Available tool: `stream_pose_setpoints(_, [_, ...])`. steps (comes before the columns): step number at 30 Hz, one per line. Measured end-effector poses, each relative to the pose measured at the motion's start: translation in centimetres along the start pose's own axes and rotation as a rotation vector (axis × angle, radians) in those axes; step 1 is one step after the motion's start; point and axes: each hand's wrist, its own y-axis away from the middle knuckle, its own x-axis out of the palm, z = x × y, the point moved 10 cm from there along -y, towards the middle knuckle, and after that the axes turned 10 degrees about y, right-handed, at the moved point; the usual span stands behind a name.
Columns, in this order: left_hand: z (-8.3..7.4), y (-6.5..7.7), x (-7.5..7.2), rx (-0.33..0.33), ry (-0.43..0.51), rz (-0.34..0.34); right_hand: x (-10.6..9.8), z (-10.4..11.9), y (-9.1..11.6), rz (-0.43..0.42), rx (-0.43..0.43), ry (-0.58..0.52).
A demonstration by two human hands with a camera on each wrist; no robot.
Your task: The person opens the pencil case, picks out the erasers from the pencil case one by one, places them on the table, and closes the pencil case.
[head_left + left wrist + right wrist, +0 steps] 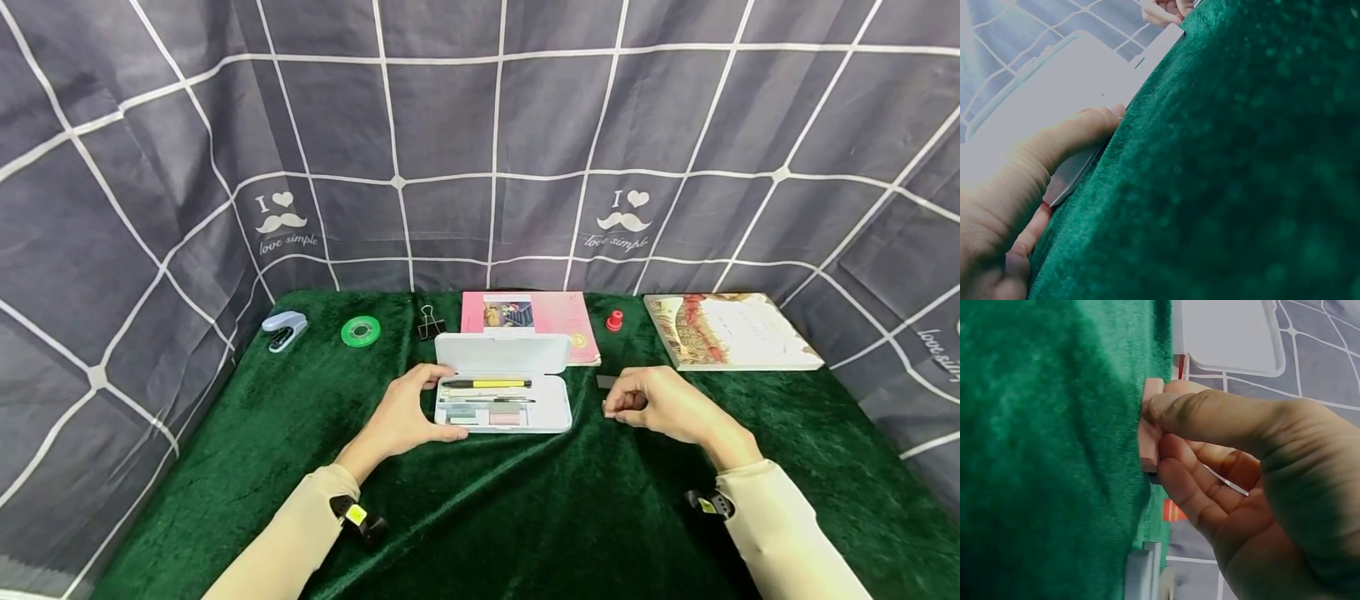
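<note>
A white pencil case (501, 354) stands with its lid raised. Inside lie a yellow-and-black pen (487, 384), slim silver pens (487, 400), a pale green block (461, 414) and a pale pink block (505, 416). My left hand (408, 408) grips its left end, thumb along the front edge; the left wrist view shows that thumb (1085, 131) against the case. To the right of the case, my right hand (660, 404) pinches a small pink eraser (1150, 425) between thumb and fingertips, close over the cloth. A flat grey piece (604, 382) is partly hidden behind this hand.
Along the back lie a light-blue stapler-like tool (284, 329), a green tape roll (361, 332), a black binder clip (431, 324), a pink book (558, 312), a small red knobbed piece (614, 321) and a white illustrated book (757, 333). Green velvet cloth (525, 508) covers the table.
</note>
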Motion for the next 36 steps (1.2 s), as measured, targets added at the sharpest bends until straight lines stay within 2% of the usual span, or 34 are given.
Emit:
stream_pose_setpoints(7, [0.0, 0.2, -0.2, 0.002, 0.003, -0.001, -1.1, 1.6, -1.1, -0.049, 0.034, -0.076])
stream_pose_setpoints(11, [0.2, 0.3, -0.3, -0.006, 0.005, -0.003, -1.5, 3.5, -2.7, -0.090, 0.032, -0.135])
stream_pose_setpoints(14, [0.2, 0.3, -0.2, -0.012, 0.007, -0.003, -1.3, 5.3, -4.2, -0.102, -0.003, -0.137])
stream_pose_setpoints(18, [0.3, 0.3, -0.1, -0.019, 0.007, -0.001, -0.3, 8.0, -6.0, -0.098, -0.089, -0.102])
stream_pose_setpoints(23, [0.4, 0.1, 0.1, -0.018, -0.003, 0.000, 1.8, 10.4, -7.7, -0.047, -0.152, -0.099])
stream_pose_setpoints(30, [0.4, 0.0, 0.3, -0.001, -0.004, 0.012, 4.6, 11.8, -8.7, 0.019, -0.190, 0.010])
stream_pose_setpoints(36, [0.3, -0.1, 0.1, 0.002, 0.004, 0.005, 5.3, 12.9, -8.7, 0.014, -0.251, 0.090])
